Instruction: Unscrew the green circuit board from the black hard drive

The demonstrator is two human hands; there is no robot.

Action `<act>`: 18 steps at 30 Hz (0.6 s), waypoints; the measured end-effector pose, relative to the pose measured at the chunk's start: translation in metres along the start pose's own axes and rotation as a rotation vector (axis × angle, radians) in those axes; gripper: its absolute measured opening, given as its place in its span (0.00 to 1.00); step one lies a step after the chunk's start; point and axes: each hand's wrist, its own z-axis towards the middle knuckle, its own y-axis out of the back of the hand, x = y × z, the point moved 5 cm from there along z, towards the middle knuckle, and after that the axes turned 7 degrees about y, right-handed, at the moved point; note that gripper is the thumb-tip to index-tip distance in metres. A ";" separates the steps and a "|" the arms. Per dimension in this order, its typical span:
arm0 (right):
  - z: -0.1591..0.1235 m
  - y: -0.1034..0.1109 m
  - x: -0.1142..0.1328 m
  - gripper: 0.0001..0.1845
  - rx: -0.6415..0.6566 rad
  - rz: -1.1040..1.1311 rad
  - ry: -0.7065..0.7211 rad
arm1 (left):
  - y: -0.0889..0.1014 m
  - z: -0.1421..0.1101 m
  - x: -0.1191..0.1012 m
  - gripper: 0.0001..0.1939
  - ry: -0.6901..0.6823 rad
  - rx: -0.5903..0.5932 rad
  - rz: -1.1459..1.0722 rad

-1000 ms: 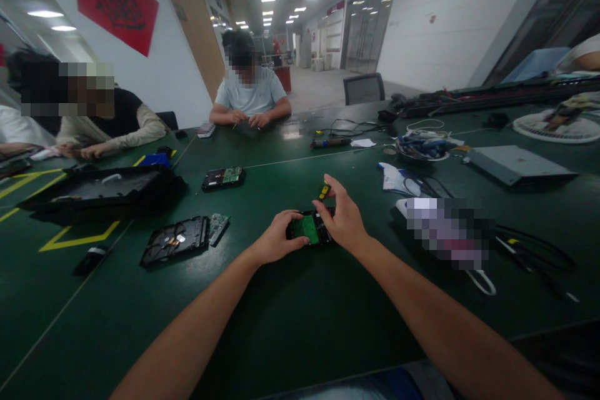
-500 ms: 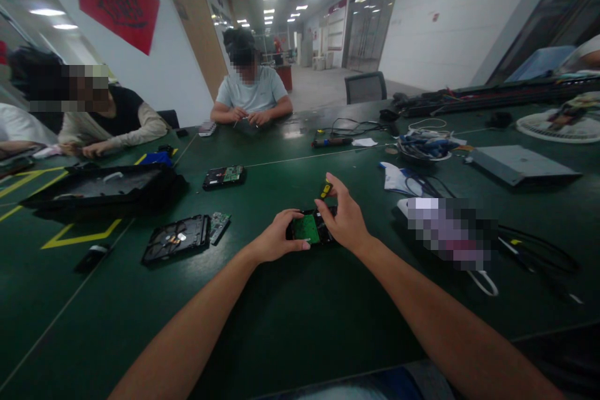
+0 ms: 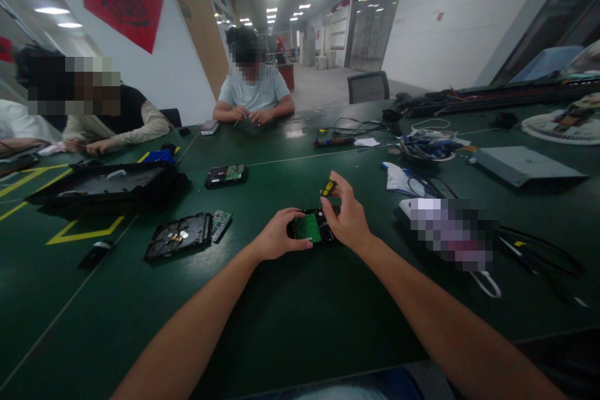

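Observation:
In front of me on the green table lies a hard drive (image 3: pixel 307 229) with its green circuit board facing up. My left hand (image 3: pixel 281 234) grips it by the left end, thumb along the near edge and fingers over the far one. Above the drive's right part, my right hand (image 3: pixel 347 212) pinches a screwdriver (image 3: pixel 329 186) by its short black-and-yellow handle. Its shaft and tip are hidden behind the hand, so I cannot tell whether it touches the drive.
Left of my hands lie another hard drive (image 3: pixel 179 236), a loose circuit board (image 3: pixel 221 225), a third drive (image 3: pixel 225 175) and a black tray (image 3: pixel 107 187). To the right are a blurred-out white-edged item (image 3: pixel 404 205), cables (image 3: pixel 539 250) and a grey metal box (image 3: pixel 527 165). Two people sit opposite.
The screwdriver handle has tilted a little further to the right in my right hand. My left hand keeps its hold on the hard drive. The whole view has shifted slightly.

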 end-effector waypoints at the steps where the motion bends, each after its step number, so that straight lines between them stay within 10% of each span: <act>1: 0.000 -0.001 0.000 0.32 -0.001 0.003 0.005 | 0.000 0.001 0.001 0.38 0.007 -0.002 0.002; 13: 0.002 -0.010 0.000 0.32 -0.016 0.018 0.041 | 0.001 0.006 0.015 0.38 -0.033 -0.013 -0.044; 18: -0.001 -0.009 -0.002 0.33 -0.005 0.023 0.039 | 0.000 0.007 0.019 0.23 -0.043 0.013 -0.089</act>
